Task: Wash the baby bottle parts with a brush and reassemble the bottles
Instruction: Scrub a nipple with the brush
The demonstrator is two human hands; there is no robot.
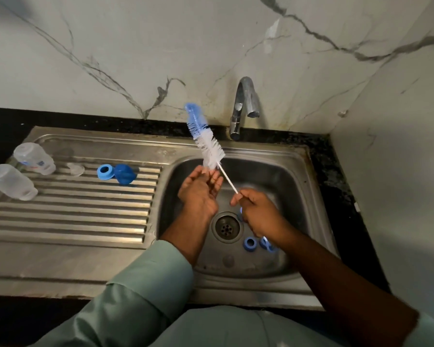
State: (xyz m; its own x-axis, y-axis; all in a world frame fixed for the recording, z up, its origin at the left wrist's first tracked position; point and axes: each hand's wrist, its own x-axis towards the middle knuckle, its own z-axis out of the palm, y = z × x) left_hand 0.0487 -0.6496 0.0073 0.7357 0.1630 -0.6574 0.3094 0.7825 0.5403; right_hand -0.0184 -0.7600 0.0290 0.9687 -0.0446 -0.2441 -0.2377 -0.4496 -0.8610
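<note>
Steel basin: sink holds a blue ring near the drain, still unwashed by my judgement.
Right hand: pinches the brush by its handle end.
Left hand: fingers curled loosely at the bristle base; what it holds I cannot tell.
Advice: keep the work low over the basin.
Drainboard: two bottles, blue cap and collar lie apart.

A chrome tap curves over the steel sink. Behind it stands a veined marble wall
</note>
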